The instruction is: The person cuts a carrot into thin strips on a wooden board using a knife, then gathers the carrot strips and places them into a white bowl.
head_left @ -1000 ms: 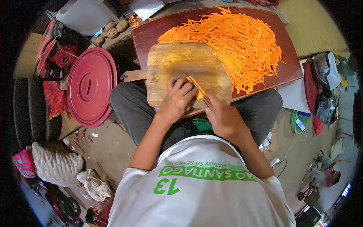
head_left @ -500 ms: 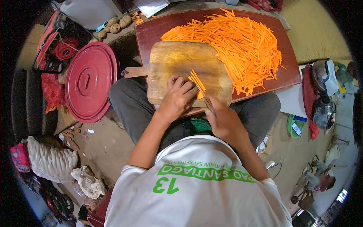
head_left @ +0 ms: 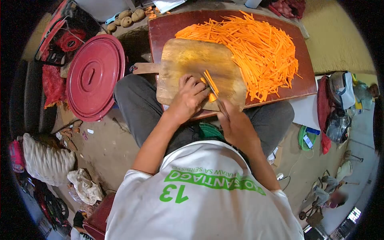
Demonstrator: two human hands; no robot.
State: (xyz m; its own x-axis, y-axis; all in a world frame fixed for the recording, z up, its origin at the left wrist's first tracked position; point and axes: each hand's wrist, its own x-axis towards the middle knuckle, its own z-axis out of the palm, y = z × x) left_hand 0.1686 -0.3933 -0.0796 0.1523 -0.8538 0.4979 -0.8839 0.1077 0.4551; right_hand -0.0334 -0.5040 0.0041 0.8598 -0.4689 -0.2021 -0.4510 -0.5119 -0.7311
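Note:
On a wooden cutting board (head_left: 196,60), my left hand (head_left: 187,99) presses down with curled fingers on a piece of carrot (head_left: 212,97), mostly hidden under the fingertips. My right hand (head_left: 240,127) is closed around the handle of a knife (head_left: 221,105). Its blade points away from me and lies against the carrot, close to my left fingertips. A few cut carrot sticks (head_left: 213,82) lie along the blade's far end. Beyond and right of the board is a large heap of carrot strips (head_left: 266,52) on a dark red table (head_left: 302,82).
The board's handle (head_left: 145,68) sticks out to the left over my knee. A red round lid (head_left: 96,78) stands at the left. Brown potato-like roots (head_left: 125,21) lie behind it. To the right on the floor is a green basket (head_left: 305,138). Sacks (head_left: 48,159) lie at lower left.
The view has shifted slightly. The knife has moved a little against the carrot, and the sticks by its blade lie differently. Both hands stay in nearly the same place.

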